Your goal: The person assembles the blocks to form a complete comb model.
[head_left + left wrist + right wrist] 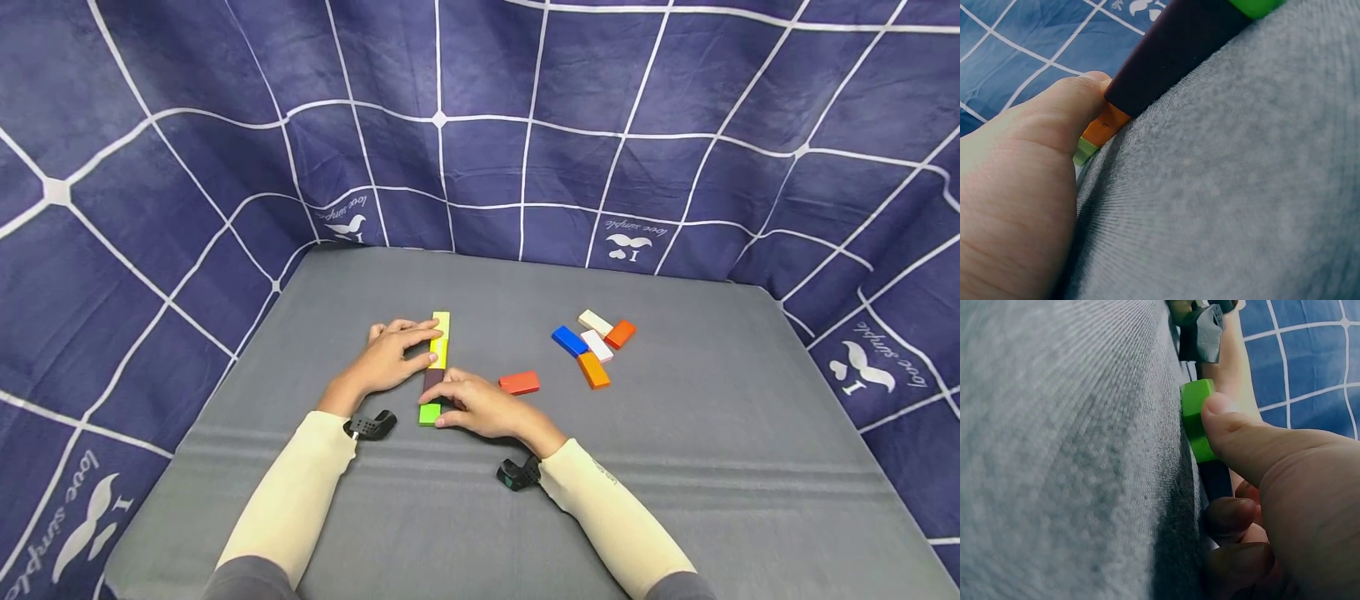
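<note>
A row of flat blocks runs away from me on the grey table. From the far end it holds a pale yellow block (442,321), a yellow block (438,354), a dark brown block (433,379) and a green block (429,414). My left hand (386,360) lies along the row's left side, fingers extended to the pale block and thumb at the yellow one. In the left wrist view the thumb touches near where yellow meets the dark block (1172,53). My right hand (483,406) pinches the green block (1197,419) at the near end, its index finger reaching across the row.
Right of the row a red block (520,382) lies alone. Farther right is a loose group: a blue block (570,341), a white block (597,345), a cream block (594,323), an orange-red block (620,334) and an orange block (594,370). A blue checked cloth (480,158) surrounds the table.
</note>
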A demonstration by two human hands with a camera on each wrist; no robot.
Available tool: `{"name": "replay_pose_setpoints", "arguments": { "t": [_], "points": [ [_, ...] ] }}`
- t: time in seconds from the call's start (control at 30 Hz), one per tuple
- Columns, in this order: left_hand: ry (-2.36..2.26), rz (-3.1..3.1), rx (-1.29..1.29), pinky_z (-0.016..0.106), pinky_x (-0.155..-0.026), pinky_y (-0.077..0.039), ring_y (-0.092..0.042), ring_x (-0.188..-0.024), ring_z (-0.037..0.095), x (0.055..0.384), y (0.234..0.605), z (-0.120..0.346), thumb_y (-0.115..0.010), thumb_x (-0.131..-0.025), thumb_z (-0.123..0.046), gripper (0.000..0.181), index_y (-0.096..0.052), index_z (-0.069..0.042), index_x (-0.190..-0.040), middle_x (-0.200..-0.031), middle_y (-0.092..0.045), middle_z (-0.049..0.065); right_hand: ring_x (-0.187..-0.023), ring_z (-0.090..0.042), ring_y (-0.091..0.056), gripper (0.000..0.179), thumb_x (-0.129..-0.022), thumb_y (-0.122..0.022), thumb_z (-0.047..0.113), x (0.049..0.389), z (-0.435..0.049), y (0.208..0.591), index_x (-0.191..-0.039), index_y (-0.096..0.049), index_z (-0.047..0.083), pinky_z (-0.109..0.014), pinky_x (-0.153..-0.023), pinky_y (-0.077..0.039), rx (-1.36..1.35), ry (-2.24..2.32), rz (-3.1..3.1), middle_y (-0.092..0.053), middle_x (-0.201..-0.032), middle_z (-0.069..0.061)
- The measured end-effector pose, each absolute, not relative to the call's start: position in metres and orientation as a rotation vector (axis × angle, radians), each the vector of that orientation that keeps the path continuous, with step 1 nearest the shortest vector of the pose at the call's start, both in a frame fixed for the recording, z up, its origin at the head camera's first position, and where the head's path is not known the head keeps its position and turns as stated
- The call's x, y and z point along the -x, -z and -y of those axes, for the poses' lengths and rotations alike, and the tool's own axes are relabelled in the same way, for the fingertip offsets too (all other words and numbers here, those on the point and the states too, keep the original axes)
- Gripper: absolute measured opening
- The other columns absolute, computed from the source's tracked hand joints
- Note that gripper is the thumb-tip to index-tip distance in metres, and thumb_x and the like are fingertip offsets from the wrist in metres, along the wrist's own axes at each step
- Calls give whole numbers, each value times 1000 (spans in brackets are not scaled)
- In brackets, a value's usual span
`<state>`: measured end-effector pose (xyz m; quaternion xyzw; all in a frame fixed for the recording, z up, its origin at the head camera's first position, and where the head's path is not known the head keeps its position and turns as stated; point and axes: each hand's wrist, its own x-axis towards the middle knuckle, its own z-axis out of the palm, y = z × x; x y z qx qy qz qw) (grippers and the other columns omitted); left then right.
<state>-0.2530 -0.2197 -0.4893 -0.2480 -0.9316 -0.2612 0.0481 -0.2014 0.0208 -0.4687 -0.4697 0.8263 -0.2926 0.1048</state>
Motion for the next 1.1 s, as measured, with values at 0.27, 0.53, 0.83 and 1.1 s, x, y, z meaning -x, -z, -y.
{"name": "replay_pose_setpoints", "arguments": {
  "t": [0.27,0.53,0.83,1.1],
  "points": [
    [802,2825,761,47,-94,-21,-48,-131,20,252,493,218,-62,-96,-50,48,-58,-34,-141,-154,-48,-10,-82,-4,-48,40,-91,-73,32,200,-24,472,-131,-67,29,-17,-72,-38,1377,834,-2450,-58,-102,7],
    [810,2813,755,46,-94,-21,-48,-130,18,252,492,218,-64,-96,-46,46,-59,-35,-140,-154,-49,-10,-75,-7,-45,44,-88,-77,31,201,-27,473,-130,-67,31,-17,-68,-36,1364,901,-2403,-52,-92,7],
    [835,2833,765,48,-95,-20,-47,-131,20,247,494,216,-63,-96,-47,47,-59,-33,-141,-156,-46,-11,-71,-5,-45,45,-90,-76,30,192,-36,468,-134,-64,27,-17,-67,-38,1258,991,-2355,-54,-93,-1],
    [833,2824,751,47,-98,-20,-47,-131,18,248,490,217,-64,-96,-47,47,-59,-33,-141,-155,-46,-14,-76,-7,-51,47,-91,-75,28,191,-61,446,-136,-62,19,-21,-70,-44,1236,1146,-2393,-61,-104,-9]
  ]
}}
